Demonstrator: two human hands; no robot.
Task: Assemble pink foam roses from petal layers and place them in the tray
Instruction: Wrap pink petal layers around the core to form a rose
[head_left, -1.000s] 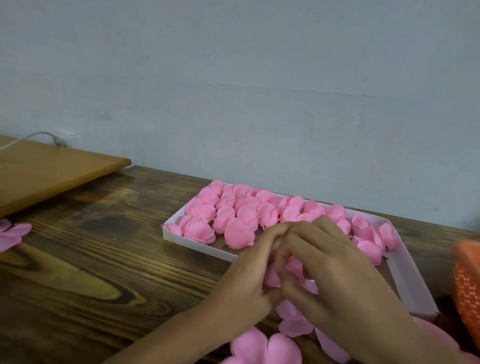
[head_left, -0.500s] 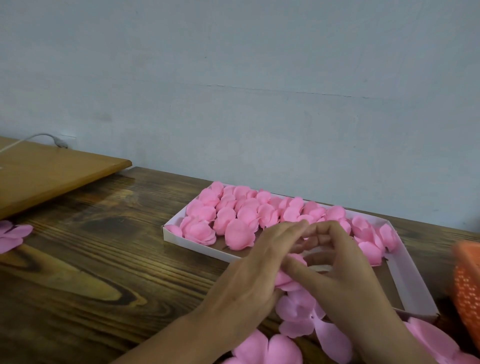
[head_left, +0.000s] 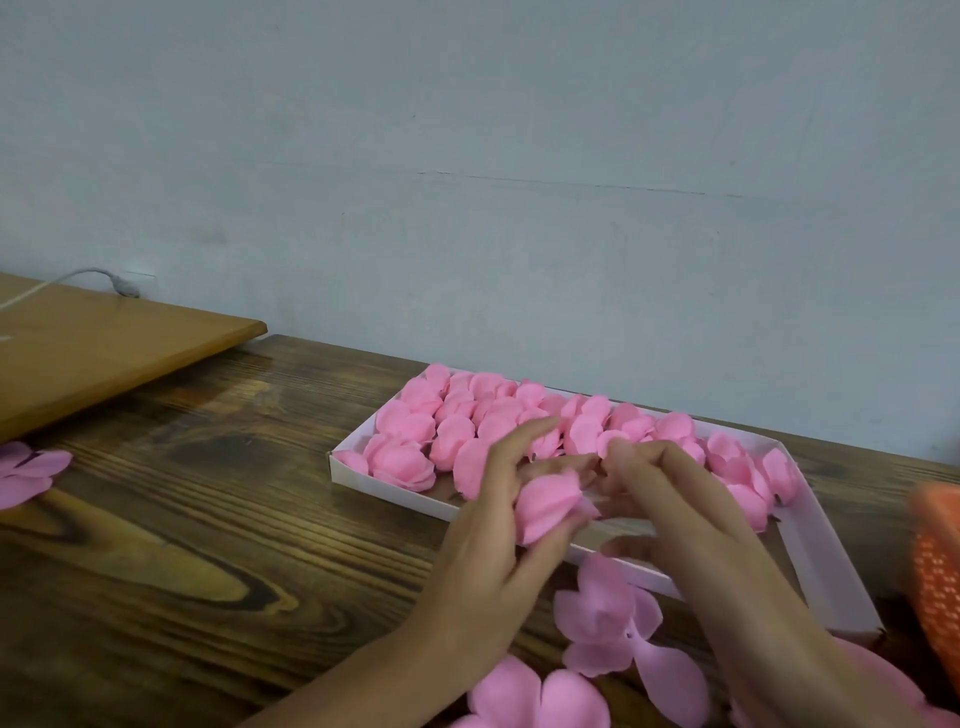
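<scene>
From my end the dark wood table (head_left: 208, 545) fills the lower view, w/ a lighter board (head_left: 104, 358) lying over its far-left corner; both read as plain work surface. The white tray (head_left: 831, 582) sits on the table toward the wall, long side facing the person, prob. so finished pieces go in w/o a long reach; its left and far parts are packed w/ finished roses (head_left: 467, 415) in rows touching each other, while the near-right part shows bare floor; I judge the task well along, not done.

The L hand (head_left: 488, 561) hovers over the tray's near wall; its thumb and curled fingers cup a closed rose (head_left: 550, 501) from below and left, petals pressed together, which I take as a way to stop the layers springing apart. The R hand (head_left: 670, 514) is opposite, fingers (head_left: 639, 467) long and nearly straight, tips at the rose's right side, thumb spread below; it grips nothing I can see, prob. tucking outer petals. So the rose is in the air at the tray's front edge, not yet set down.

Flat petal layers (head_left: 602, 618) lie on the table just in front of the tray, near both wrists, i.e. stock w/in easy grab; another petal layer (head_left: 26, 470) lies well apart at the left edge. An orange basket (head_left: 940, 561), blurred, is at the right edge beside the tray; contents hidden. A thin cable (head_left: 104, 275) runs over the board by the wall.
</scene>
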